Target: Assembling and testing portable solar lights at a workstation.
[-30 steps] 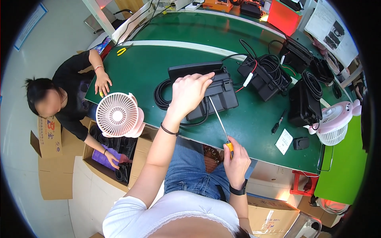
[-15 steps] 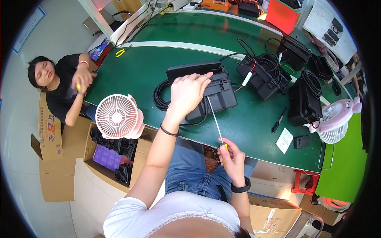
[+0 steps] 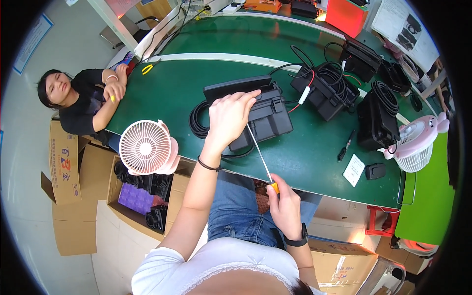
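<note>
While the black box unit [image 3: 265,115] sits on the green tabletop [image 3: 187,88] before the person, the left hand [image 3: 228,118] rests on its near left part, its grip loosely curled over the top. The right hand [image 3: 284,206], its grip closed around the handle, holds a long screwdriver [image 3: 259,156] whose tip meets the unit. A coiled black cable [image 3: 199,120] lies just left; a pink fan [image 3: 146,147] stands nearer the edge.

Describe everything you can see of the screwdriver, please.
The screwdriver has a long, thin metal shaft and a yellow-orange handle, mostly hidden in the right hand. It slants up and away from the person. Its tip meets the black box on the green table, under the left hand.
</note>
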`<act>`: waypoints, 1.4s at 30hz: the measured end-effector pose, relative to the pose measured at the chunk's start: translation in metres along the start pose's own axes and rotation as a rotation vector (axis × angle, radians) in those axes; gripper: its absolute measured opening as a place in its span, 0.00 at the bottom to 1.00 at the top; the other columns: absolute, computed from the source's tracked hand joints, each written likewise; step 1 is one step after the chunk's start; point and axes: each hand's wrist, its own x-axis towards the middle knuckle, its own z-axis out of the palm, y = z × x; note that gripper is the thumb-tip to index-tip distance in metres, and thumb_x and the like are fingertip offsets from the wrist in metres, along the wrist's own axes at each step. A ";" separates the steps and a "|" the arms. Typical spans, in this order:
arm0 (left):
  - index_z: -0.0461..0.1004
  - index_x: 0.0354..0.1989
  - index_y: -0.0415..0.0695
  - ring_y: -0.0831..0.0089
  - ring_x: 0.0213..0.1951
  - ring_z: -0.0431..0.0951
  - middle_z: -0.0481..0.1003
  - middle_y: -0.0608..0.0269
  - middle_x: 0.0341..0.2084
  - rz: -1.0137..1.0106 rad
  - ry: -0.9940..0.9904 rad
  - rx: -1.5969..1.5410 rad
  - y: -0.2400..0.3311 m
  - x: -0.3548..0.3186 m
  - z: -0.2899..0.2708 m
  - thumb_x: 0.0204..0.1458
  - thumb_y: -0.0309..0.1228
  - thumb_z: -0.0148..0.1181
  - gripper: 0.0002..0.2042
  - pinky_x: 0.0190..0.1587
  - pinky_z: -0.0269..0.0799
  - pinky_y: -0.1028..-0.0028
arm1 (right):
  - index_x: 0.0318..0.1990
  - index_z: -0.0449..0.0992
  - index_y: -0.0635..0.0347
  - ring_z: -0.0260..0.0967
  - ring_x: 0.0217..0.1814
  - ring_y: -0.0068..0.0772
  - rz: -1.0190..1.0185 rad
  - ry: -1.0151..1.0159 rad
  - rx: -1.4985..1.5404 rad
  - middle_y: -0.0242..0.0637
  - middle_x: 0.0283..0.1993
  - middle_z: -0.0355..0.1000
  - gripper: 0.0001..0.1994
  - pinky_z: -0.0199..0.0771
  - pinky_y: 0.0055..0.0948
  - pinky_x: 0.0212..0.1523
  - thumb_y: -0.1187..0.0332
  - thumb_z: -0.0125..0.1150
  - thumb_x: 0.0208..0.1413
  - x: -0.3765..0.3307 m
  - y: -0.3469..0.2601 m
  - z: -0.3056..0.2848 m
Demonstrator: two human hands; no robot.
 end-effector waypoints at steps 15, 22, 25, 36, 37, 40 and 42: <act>0.81 0.47 0.55 0.64 0.36 0.81 0.81 0.64 0.35 -0.026 -0.022 0.026 0.005 0.001 -0.001 0.60 0.37 0.53 0.11 0.38 0.76 0.66 | 0.56 0.67 0.64 0.75 0.25 0.44 -0.024 -0.026 -0.378 0.47 0.32 0.72 0.16 0.77 0.34 0.22 0.69 0.55 0.63 -0.002 -0.023 0.005; 0.80 0.47 0.54 0.67 0.34 0.81 0.81 0.67 0.33 0.029 0.065 0.064 0.001 -0.005 0.002 0.58 0.36 0.57 0.11 0.37 0.73 0.67 | 0.56 0.67 0.65 0.75 0.25 0.46 -0.031 -0.031 -0.523 0.48 0.32 0.72 0.16 0.76 0.34 0.22 0.70 0.55 0.62 -0.001 -0.028 0.007; 0.80 0.48 0.54 0.68 0.35 0.80 0.80 0.67 0.34 0.033 0.081 0.081 0.003 -0.010 0.004 0.57 0.36 0.58 0.12 0.39 0.72 0.67 | 0.55 0.68 0.65 0.75 0.26 0.36 -0.089 -0.030 -0.641 0.41 0.30 0.69 0.17 0.78 0.30 0.22 0.69 0.57 0.61 0.001 -0.018 0.007; 0.80 0.44 0.49 0.66 0.39 0.81 0.81 0.63 0.37 0.113 0.139 -0.045 -0.010 -0.015 -0.005 0.57 0.31 0.58 0.09 0.43 0.73 0.68 | 0.59 0.69 0.56 0.63 0.19 0.14 0.311 -0.514 0.779 0.26 0.21 0.64 0.14 0.65 0.19 0.21 0.69 0.51 0.67 0.006 0.030 0.012; 0.80 0.44 0.49 0.66 0.39 0.81 0.81 0.62 0.36 0.110 0.167 -0.053 -0.009 -0.018 -0.007 0.57 0.31 0.58 0.09 0.43 0.73 0.68 | 0.59 0.69 0.55 0.62 0.19 0.15 0.298 -0.541 0.759 0.26 0.20 0.63 0.15 0.64 0.19 0.21 0.70 0.50 0.67 0.007 0.032 0.001; 0.81 0.43 0.47 0.64 0.38 0.81 0.81 0.60 0.36 0.091 0.238 -0.098 -0.023 -0.037 -0.013 0.55 0.28 0.59 0.09 0.43 0.72 0.67 | 0.53 0.74 0.57 0.67 0.24 0.17 0.088 -0.662 0.545 0.29 0.31 0.74 0.12 0.68 0.19 0.25 0.68 0.59 0.63 0.012 0.041 -0.048; 0.81 0.44 0.45 0.62 0.40 0.81 0.81 0.60 0.39 0.165 0.254 -0.161 -0.031 -0.047 -0.018 0.54 0.31 0.60 0.11 0.45 0.72 0.67 | 0.44 0.77 0.59 0.71 0.30 0.18 0.012 -0.445 0.560 0.32 0.40 0.78 0.10 0.71 0.18 0.26 0.71 0.68 0.55 0.008 0.058 -0.065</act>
